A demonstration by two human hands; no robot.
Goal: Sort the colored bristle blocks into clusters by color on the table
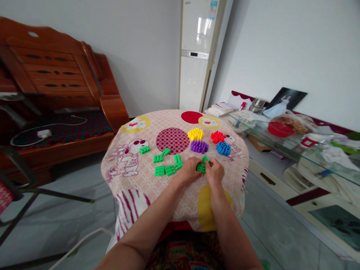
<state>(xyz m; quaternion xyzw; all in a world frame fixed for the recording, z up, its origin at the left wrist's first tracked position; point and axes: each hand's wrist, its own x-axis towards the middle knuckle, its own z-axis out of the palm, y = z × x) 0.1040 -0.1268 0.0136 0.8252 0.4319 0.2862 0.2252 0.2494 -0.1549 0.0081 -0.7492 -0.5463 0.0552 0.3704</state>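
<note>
Gathering the green blocks [200, 167] looks partly done: a few sit between the left hand [192, 168], curled beside them (its grip I cannot tell), and the right hand [216, 172], pinching one. Scattered green pieces [159, 171] remain leftward on the desk [160, 122]; yellow [195, 134], purple [199, 146], red [218, 137] and blue clusters [223, 148] seem finished.

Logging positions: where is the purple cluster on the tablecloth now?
In the head view, the purple cluster sits slightly right of centre, just below the yellow cluster and left of the blue cluster.
</note>
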